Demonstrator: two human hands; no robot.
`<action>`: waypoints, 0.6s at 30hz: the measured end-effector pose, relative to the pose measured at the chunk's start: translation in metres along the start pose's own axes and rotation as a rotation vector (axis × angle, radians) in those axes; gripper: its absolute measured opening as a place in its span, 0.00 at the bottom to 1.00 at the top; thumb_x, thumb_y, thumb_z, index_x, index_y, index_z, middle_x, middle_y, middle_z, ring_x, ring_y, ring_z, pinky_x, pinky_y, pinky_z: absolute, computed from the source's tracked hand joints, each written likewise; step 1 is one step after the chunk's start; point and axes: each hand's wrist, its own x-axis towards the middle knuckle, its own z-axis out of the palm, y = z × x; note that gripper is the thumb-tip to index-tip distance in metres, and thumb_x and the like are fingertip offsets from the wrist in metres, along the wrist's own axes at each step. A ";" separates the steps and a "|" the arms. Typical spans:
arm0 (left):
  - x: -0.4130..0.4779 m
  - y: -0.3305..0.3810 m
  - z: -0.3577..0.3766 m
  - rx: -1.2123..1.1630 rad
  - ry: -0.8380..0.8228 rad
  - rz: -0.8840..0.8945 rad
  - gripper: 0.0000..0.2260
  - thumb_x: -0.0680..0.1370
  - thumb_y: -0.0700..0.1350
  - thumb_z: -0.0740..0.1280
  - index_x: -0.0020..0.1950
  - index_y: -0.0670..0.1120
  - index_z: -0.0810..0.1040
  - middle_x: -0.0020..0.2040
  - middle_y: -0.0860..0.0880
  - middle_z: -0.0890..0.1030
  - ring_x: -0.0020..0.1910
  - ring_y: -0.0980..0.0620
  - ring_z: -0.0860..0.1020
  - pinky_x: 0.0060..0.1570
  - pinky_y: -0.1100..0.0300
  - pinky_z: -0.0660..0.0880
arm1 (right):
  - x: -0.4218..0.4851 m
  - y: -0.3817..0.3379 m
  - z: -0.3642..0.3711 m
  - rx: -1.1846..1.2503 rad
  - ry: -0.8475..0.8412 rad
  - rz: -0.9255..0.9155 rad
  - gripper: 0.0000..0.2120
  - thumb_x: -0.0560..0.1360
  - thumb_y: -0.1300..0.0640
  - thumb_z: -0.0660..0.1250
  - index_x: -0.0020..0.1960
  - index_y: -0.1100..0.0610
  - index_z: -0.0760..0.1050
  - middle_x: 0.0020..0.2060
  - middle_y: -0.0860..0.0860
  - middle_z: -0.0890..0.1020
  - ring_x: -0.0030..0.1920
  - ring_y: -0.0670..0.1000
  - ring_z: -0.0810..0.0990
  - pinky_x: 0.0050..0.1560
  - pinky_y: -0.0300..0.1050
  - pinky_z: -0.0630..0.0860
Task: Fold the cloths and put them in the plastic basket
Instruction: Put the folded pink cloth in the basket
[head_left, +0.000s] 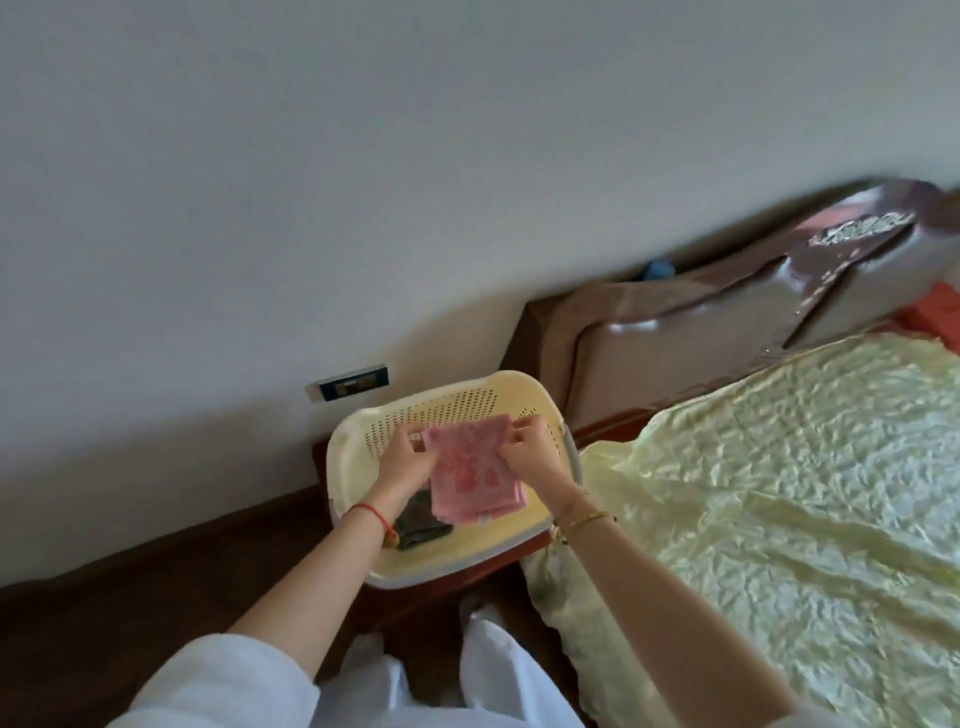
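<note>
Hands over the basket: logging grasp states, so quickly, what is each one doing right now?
Left hand: closed, pinching the left edge of the pink cloth.
Right hand: closed, pinching the same cloth's right edge, above the plastic basket.

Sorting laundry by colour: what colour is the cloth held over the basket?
Pink cloth, faintly patterned; head view.

Pink patterned cloth (470, 470), pale yellow perforated basket (363, 431), dark cloth (421, 522) inside, crinkled yellow-green bedspread (779, 493).

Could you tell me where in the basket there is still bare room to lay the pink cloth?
The basket floor is bare along its perforated far wall. A dark folded cloth crowds the near left corner, under the pink cloth.
</note>
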 end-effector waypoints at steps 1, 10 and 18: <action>0.010 -0.006 0.008 -0.015 0.024 -0.050 0.24 0.76 0.50 0.72 0.67 0.47 0.68 0.66 0.45 0.75 0.58 0.48 0.77 0.51 0.53 0.80 | 0.014 0.005 0.002 -0.035 -0.028 -0.013 0.18 0.78 0.61 0.61 0.66 0.60 0.63 0.44 0.48 0.76 0.41 0.45 0.76 0.40 0.42 0.78; 0.079 -0.068 0.057 -0.259 -0.016 -0.382 0.25 0.77 0.49 0.70 0.71 0.47 0.64 0.64 0.43 0.75 0.60 0.45 0.75 0.54 0.51 0.79 | 0.116 0.064 0.053 -0.244 -0.197 0.035 0.27 0.77 0.62 0.61 0.73 0.61 0.56 0.53 0.55 0.77 0.48 0.54 0.78 0.43 0.47 0.75; 0.134 -0.119 0.086 -0.244 -0.056 -0.490 0.25 0.80 0.46 0.65 0.75 0.48 0.60 0.68 0.40 0.72 0.59 0.43 0.74 0.59 0.46 0.76 | 0.173 0.113 0.097 -0.416 -0.173 0.111 0.29 0.74 0.68 0.63 0.72 0.64 0.56 0.50 0.59 0.80 0.48 0.58 0.83 0.45 0.54 0.84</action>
